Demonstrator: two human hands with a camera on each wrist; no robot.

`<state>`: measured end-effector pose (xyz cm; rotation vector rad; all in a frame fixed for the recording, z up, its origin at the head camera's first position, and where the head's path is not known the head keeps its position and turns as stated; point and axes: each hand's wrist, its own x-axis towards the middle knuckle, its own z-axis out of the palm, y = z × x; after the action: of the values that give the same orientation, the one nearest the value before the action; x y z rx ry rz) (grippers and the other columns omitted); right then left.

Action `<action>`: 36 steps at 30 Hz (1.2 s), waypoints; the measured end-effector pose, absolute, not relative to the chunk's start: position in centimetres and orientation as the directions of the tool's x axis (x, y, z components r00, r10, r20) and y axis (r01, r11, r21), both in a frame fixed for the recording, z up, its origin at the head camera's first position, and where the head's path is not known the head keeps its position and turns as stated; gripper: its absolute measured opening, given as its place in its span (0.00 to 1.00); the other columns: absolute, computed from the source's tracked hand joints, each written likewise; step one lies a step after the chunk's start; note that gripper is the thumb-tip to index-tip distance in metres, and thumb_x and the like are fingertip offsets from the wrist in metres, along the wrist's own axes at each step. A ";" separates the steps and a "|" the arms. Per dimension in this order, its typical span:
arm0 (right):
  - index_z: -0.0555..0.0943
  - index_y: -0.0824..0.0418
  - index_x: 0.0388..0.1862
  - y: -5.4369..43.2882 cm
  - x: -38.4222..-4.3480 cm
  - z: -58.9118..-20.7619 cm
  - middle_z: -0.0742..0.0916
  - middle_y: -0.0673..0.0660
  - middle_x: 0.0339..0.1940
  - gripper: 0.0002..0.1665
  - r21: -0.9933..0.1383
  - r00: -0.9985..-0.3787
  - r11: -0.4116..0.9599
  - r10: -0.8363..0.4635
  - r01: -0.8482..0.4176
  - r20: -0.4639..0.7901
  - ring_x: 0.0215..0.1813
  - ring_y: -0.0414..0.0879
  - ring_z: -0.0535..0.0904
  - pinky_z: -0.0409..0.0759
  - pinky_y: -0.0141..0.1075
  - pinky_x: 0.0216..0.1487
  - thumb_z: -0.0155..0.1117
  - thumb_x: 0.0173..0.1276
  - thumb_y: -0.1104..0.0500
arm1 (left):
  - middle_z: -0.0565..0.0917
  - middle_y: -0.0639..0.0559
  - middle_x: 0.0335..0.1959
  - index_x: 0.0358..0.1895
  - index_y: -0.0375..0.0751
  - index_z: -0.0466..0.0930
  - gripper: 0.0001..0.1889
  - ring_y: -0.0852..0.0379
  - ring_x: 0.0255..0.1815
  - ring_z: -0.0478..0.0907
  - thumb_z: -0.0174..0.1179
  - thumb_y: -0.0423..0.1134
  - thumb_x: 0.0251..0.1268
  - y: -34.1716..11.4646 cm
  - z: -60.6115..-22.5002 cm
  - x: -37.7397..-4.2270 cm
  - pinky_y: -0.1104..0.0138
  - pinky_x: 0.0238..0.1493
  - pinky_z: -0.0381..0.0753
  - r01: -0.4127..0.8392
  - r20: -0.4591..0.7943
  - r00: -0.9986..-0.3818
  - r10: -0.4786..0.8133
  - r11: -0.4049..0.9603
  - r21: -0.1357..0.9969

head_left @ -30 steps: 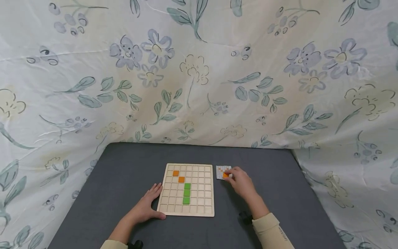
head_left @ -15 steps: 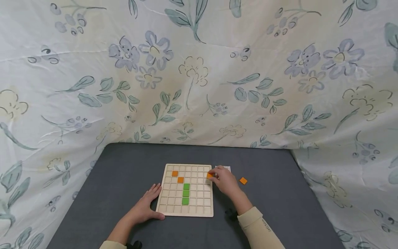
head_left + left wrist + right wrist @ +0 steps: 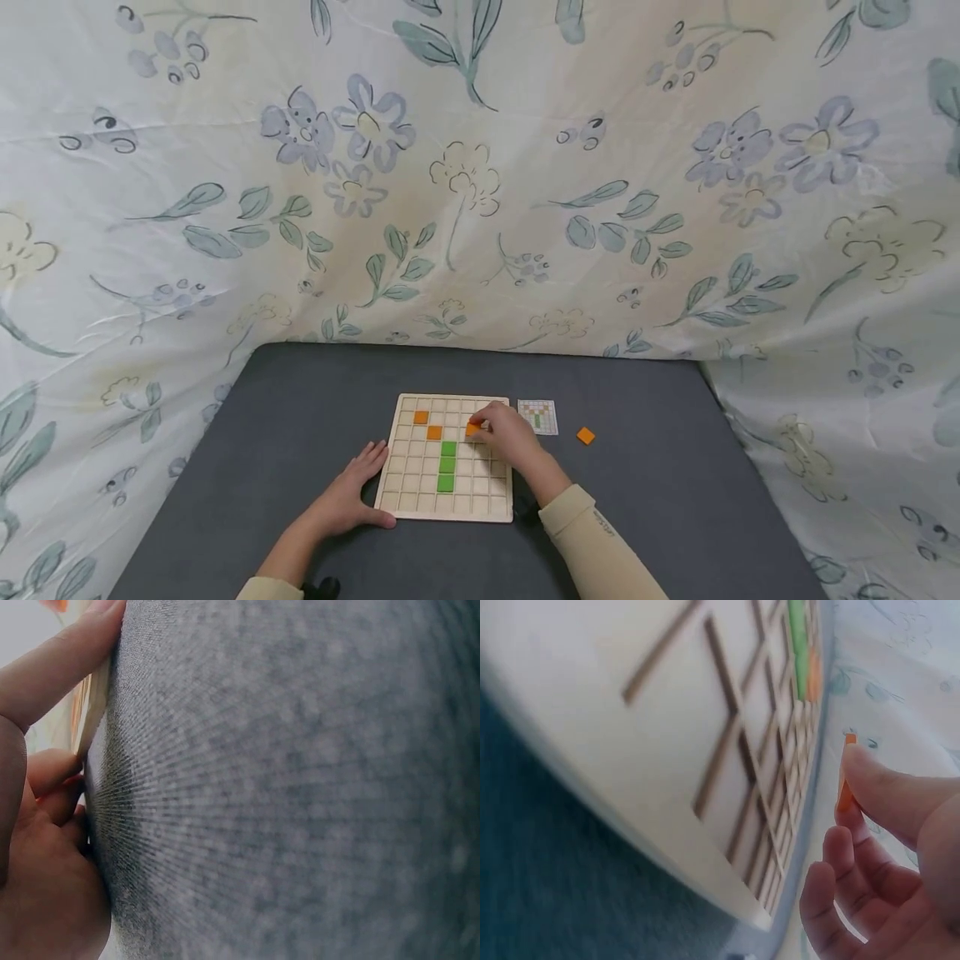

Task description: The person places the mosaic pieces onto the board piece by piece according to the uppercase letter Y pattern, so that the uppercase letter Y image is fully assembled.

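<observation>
A pale wooden grid board point(image 3: 480, 497) lies on the dark table. On it sit two orange square tiles, the upper-left orange tile point(image 3: 421, 417) and the lower-right orange tile point(image 3: 434, 432), with a column of green tiles point(image 3: 447, 465) below them. My right hand point(image 3: 512, 435) pinches another orange tile point(image 3: 846, 774) between thumb and fingertip, over the board's upper right part. The left hand point(image 3: 351, 495) rests against the board's left edge, fingers extended along the side and thumb point(image 3: 64, 664) at the near corner.
A small printed pattern card point(image 3: 537, 417) lies to the right of the board. Farther right, a loose orange tile point(image 3: 586, 436) lies on the grey table point(image 3: 637, 492). Flowered cloth point(image 3: 480, 208) hangs behind and at both sides.
My right hand has carried the pinched orange tile leftward from over the card to above the board. The card and the loose tile are uncovered now. The left hand stays put.
</observation>
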<state>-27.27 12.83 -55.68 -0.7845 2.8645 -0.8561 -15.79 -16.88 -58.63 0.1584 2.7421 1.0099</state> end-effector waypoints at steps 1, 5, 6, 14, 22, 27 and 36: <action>0.89 0.54 0.50 12.6 -27.3 -55.9 0.85 0.52 0.44 0.13 -0.514 -0.868 0.724 -0.489 -0.459 0.088 0.38 0.42 0.78 0.79 0.34 0.37 0.71 0.68 0.54 | 0.53 0.43 0.83 0.80 0.40 0.55 0.65 0.39 0.84 0.40 0.84 0.55 0.35 -16.9 -58.7 -15.8 0.36 0.77 0.47 0.024 -0.165 -0.971 0.173 0.759 0.651; 0.89 0.55 0.50 11.7 -27.5 -56.2 0.86 0.53 0.44 0.14 -0.482 -0.869 0.746 -0.490 -0.460 0.073 0.43 0.45 0.81 0.82 0.38 0.42 0.72 0.67 0.54 | 0.52 0.43 0.83 0.80 0.39 0.55 0.65 0.38 0.84 0.40 0.84 0.55 0.35 -16.9 -58.7 -16.0 0.36 0.77 0.47 0.023 -0.168 -0.971 0.173 0.758 0.652; 0.89 0.55 0.49 11.5 -27.5 -56.3 0.86 0.53 0.45 0.14 -0.472 -0.869 0.751 -0.490 -0.462 0.070 0.45 0.46 0.82 0.83 0.39 0.44 0.72 0.67 0.54 | 0.52 0.43 0.83 0.80 0.39 0.55 0.65 0.38 0.84 0.40 0.84 0.55 0.35 -17.0 -58.7 -16.1 0.36 0.77 0.46 0.028 -0.165 -0.970 0.178 0.758 0.652; 0.89 0.55 0.48 10.6 -27.7 -55.9 0.85 0.53 0.45 0.13 -0.447 -0.871 0.769 -0.490 -0.456 0.045 0.45 0.46 0.82 0.83 0.40 0.44 0.74 0.65 0.57 | 0.53 0.42 0.83 0.80 0.39 0.55 0.66 0.38 0.84 0.41 0.83 0.57 0.35 -16.9 -58.5 -16.5 0.37 0.78 0.45 0.031 -0.170 -0.968 0.184 0.760 0.649; 0.87 0.56 0.53 11.0 -27.9 -55.4 0.85 0.53 0.46 0.18 -0.523 -0.875 0.741 -0.484 -0.420 0.018 0.46 0.47 0.81 0.82 0.41 0.46 0.75 0.63 0.59 | 0.53 0.44 0.83 0.80 0.40 0.55 0.66 0.40 0.84 0.41 0.83 0.57 0.34 -16.7 -58.5 -16.5 0.38 0.79 0.45 -0.003 -0.196 -0.967 0.162 0.763 0.646; 0.84 0.57 0.59 12.6 -27.2 -54.9 0.86 0.54 0.47 0.21 -0.604 -0.880 0.675 -0.463 -0.424 0.101 0.40 0.45 0.80 0.80 0.37 0.36 0.71 0.67 0.61 | 0.53 0.43 0.83 0.80 0.40 0.56 0.66 0.40 0.84 0.41 0.83 0.57 0.34 -16.3 -58.6 -16.0 0.38 0.79 0.45 -0.010 -0.193 -0.970 0.148 0.768 0.641; 0.84 0.56 0.58 16.6 -25.4 -53.8 0.88 0.53 0.48 0.21 -0.641 -0.900 0.640 -0.371 -0.425 0.227 0.39 0.43 0.80 0.78 0.34 0.33 0.72 0.66 0.59 | 0.53 0.44 0.83 0.80 0.40 0.56 0.66 0.40 0.84 0.41 0.83 0.57 0.34 -15.6 -59.0 -15.0 0.37 0.78 0.47 -0.027 -0.191 -0.973 0.127 0.762 0.647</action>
<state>-25.43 16.62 -53.84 -0.7082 2.9114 -1.1684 -15.02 -15.64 -58.97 0.0792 2.7354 1.0095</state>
